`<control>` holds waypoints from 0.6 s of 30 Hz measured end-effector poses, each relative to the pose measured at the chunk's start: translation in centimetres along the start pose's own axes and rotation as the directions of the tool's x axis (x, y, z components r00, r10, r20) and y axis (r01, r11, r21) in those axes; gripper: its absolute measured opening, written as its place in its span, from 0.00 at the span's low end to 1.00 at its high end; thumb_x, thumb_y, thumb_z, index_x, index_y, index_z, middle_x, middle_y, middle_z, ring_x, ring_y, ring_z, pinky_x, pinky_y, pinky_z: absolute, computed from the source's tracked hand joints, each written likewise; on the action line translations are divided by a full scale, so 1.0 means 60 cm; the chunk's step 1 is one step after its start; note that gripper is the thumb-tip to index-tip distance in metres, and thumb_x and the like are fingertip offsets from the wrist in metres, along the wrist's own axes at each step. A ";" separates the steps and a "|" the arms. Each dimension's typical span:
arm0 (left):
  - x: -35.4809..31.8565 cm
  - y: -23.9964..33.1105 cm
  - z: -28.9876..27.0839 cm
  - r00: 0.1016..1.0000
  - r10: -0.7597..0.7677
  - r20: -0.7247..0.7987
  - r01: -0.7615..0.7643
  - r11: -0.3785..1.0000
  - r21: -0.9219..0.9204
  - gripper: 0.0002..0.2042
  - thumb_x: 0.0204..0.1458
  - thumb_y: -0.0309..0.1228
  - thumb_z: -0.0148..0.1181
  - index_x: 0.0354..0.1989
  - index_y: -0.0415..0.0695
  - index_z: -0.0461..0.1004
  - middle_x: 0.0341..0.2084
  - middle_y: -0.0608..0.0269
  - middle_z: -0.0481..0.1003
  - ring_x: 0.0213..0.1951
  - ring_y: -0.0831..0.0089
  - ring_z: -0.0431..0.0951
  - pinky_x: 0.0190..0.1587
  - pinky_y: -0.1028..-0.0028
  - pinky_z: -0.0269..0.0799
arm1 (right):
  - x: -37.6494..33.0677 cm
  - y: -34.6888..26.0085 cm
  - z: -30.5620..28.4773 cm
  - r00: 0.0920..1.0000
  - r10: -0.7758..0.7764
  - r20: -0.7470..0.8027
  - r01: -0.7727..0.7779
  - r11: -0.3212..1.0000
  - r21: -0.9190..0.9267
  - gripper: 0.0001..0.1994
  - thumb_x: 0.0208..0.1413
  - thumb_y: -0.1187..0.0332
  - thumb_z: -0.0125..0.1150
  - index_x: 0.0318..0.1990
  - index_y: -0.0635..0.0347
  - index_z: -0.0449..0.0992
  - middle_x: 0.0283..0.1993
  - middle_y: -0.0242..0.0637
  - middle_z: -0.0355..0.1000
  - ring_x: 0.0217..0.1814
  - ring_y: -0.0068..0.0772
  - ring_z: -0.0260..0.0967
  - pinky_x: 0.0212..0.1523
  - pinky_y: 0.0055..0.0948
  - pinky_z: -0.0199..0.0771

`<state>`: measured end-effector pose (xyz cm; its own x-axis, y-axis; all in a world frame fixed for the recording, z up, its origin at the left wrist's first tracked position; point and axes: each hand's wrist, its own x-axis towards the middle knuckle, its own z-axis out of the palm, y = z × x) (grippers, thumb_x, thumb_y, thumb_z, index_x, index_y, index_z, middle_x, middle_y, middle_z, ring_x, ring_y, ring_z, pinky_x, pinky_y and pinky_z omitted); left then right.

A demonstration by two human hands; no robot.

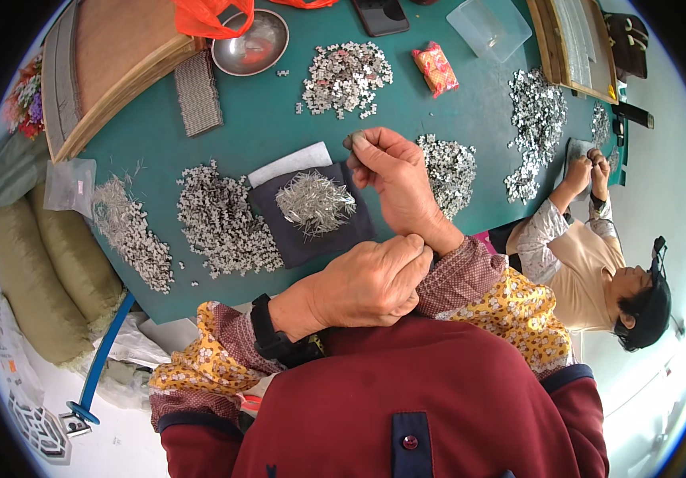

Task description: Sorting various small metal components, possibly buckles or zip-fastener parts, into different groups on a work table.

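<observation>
My right hand [397,179] is raised over the table, thumb and fingertips pinched together, with something small and dark grey at the tips. My left hand [367,280], with a black band on its wrist, is closed beside my right wrist and the patterned sleeve cuff [458,275]. Whatever its fingers hold is hidden. Left of my right hand a loose heap of thin silvery metal pins [316,203] lies on a dark cloth pad [311,248]. A folded white cloth [288,163] sits along the pad's far edge.
Piles of small silvery metal pieces [223,223] lie on the green table [271,103]. Farther off are a metal bowl [250,44], a red-yellow packet [435,70], a clear plastic box [490,30] and a phone [381,16]. At right a co-worker [578,263] works at the table.
</observation>
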<state>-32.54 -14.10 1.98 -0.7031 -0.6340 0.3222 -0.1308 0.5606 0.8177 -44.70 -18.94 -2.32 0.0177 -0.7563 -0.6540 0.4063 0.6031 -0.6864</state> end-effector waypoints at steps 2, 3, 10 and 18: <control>0.001 -0.001 -0.001 0.999 0.030 -0.031 -0.029 0.999 0.027 0.23 0.33 0.23 0.59 0.44 0.28 0.73 0.37 0.50 0.74 0.30 0.67 0.77 0.27 0.74 0.75 | 0.000 -0.008 0.005 0.999 -0.035 0.026 0.035 0.999 -0.005 0.07 0.60 0.68 0.59 0.37 0.63 0.76 0.27 0.30 0.73 0.24 0.15 0.63 0.26 0.18 0.65; 0.001 0.000 -0.002 0.999 0.029 -0.030 -0.028 0.999 0.028 0.23 0.33 0.23 0.59 0.44 0.28 0.73 0.37 0.50 0.74 0.30 0.67 0.77 0.27 0.74 0.75 | 0.000 -0.008 0.006 0.999 -0.034 0.027 0.035 0.999 -0.004 0.07 0.60 0.68 0.59 0.37 0.63 0.76 0.27 0.30 0.73 0.24 0.15 0.63 0.26 0.18 0.65; 0.006 0.010 -0.023 0.803 -0.589 0.085 0.477 0.551 -0.685 0.20 0.48 0.19 0.65 0.50 0.30 0.69 0.40 0.52 0.75 0.37 0.73 0.80 0.40 0.74 0.78 | 0.033 -0.043 -0.018 0.999 -0.026 0.037 0.017 0.975 0.223 0.07 0.63 0.69 0.54 0.41 0.63 0.74 0.31 0.33 0.70 0.31 0.24 0.63 0.35 0.27 0.66; 0.041 0.025 -0.045 0.724 -0.552 0.413 0.521 0.046 -0.852 0.23 0.55 0.31 0.66 0.56 0.35 0.68 0.39 0.64 0.77 0.40 0.80 0.77 0.44 0.78 0.74 | 0.062 -0.145 0.034 0.924 -0.366 0.110 0.300 0.874 0.382 0.08 0.63 0.68 0.53 0.37 0.65 0.72 0.31 0.35 0.70 0.29 0.26 0.63 0.33 0.28 0.65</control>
<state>-32.62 -16.25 5.30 -0.7257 -0.5487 -0.4152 0.2234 -0.7586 0.6121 -46.29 -27.56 1.87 -0.0319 -0.9473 -0.3186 0.7090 0.2032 -0.6752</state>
